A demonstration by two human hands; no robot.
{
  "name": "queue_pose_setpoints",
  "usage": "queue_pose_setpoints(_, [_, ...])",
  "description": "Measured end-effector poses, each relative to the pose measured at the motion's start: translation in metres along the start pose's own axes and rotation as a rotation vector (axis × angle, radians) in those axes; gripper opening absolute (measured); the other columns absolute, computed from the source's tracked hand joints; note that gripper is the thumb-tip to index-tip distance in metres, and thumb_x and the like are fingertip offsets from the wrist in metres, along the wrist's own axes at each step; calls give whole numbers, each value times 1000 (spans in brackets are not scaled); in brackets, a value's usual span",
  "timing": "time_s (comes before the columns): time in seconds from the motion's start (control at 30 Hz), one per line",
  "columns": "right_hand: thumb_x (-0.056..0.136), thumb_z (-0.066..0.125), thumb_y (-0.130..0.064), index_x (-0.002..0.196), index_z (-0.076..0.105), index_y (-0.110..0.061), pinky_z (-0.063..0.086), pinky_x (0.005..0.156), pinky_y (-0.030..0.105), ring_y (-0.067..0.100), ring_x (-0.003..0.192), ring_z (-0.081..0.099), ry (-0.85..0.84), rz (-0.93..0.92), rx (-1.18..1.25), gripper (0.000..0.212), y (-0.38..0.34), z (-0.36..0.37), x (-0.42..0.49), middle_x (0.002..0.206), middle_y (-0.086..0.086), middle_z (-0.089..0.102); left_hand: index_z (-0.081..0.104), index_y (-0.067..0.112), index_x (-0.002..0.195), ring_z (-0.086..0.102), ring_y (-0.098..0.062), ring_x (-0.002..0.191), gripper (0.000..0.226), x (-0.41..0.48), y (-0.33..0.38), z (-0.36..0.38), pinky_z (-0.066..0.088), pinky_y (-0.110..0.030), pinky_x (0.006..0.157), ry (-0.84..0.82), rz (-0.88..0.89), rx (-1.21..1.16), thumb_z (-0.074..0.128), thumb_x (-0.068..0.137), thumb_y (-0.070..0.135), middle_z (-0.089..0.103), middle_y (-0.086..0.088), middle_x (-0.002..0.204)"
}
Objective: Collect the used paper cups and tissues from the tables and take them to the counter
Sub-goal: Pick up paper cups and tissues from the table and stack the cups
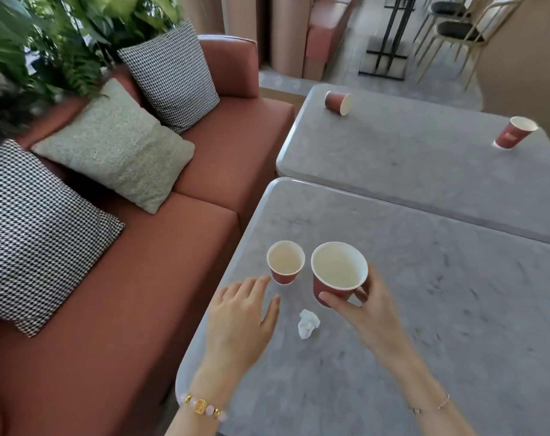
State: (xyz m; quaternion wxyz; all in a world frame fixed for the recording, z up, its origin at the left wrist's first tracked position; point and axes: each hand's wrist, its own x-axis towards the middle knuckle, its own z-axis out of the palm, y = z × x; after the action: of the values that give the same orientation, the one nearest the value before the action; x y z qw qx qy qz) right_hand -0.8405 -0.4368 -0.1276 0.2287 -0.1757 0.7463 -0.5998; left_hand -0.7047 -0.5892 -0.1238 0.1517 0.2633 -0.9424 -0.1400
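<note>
small cup (285, 263) stands just ahead of the empty, spread left grip (239, 322); right grip (366, 305) holds a bigger cup (339, 269).

Cups red outside, cream inside: big cup (338, 278), small cup (285, 262), tipped cup (338, 102), far cup (514, 133). Tissue (308, 324) white. Near table (456, 309) & far table (409, 152) grey, mottled w/ darker flecks. Sofa (110, 341) rust-red. Back cushion (169, 77) & front cushion (37, 228) b&w houndstooth; middle cushion (116, 146) speckled sage green. Plants (62, 33) green. Bracelet (201, 405) gold + pale pink beads.
</note>
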Motion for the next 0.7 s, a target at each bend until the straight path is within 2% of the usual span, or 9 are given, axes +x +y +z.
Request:
queue_pose_setpoints(0.07, [64,86,-13,112,54,-39,49,83,20,-4,101,61,-7,22,-2,63,4,1,6,104,-27,64,66,13,107,68,-22,86,31,4,-4,15,50,-36,78,2,-52,-34,62,83,31,71,2,98])
queue_pose_setpoints(0.13, [65,85,-11,113,54,-37,48,87,23,-1,103,61,-24,33,5,63,7,2,12,106,-24,65,61,13,116,65,-23,96,40,6,-7,32,48,-37,81,-31,-150,-118,68,82,31,68,1,109])
queue_pose_setpoints(0.23, [65,85,-13,110,54,-42,48,81,17,-4,102,60,-41,40,6,62,9,4,19,105,-27,64,43,15,134,47,-18,121,64,8,-13,62,38,-30,95,-91,-316,-330,70,80,34,51,3,132])
queue_pose_setpoints(0.3, [65,85,-15,109,54,-45,48,79,12,-6,102,60,-52,40,7,62,9,2,24,106,-27,63,32,16,140,36,-13,129,76,13,-13,80,30,-24,101,-106,-394,-522,73,78,30,39,6,136])
queue_pose_setpoints(0.4, [66,85,-13,107,54,-48,46,77,7,-7,100,60,-54,48,16,62,10,-2,32,104,-28,64,28,16,141,34,-13,131,85,26,-10,100,31,-31,107,-88,-515,-716,78,73,23,34,6,138])
queue_pose_setpoints(0.5, [66,85,-11,112,53,-41,47,79,10,-4,100,61,-40,62,21,63,11,-7,38,105,-26,64,28,17,141,35,-12,130,93,40,-8,114,33,-37,108,-79,-608,-814,83,67,22,37,2,141])
queue_pose_setpoints(0.63, [67,84,-8,112,53,-39,47,77,9,-3,94,62,-36,57,28,63,15,-14,43,103,-24,65,28,23,139,39,-7,125,97,53,-8,124,35,-30,105,-82,-644,-902,86,61,19,42,7,136])
queue_pose_setpoints(0.7, [68,84,-8,113,53,-40,47,77,10,-3,95,61,-32,67,34,63,16,-17,44,104,-25,65,33,24,135,45,-4,119,91,57,-7,127,38,-21,99,-71,-632,-931,86,62,18,47,7,131])
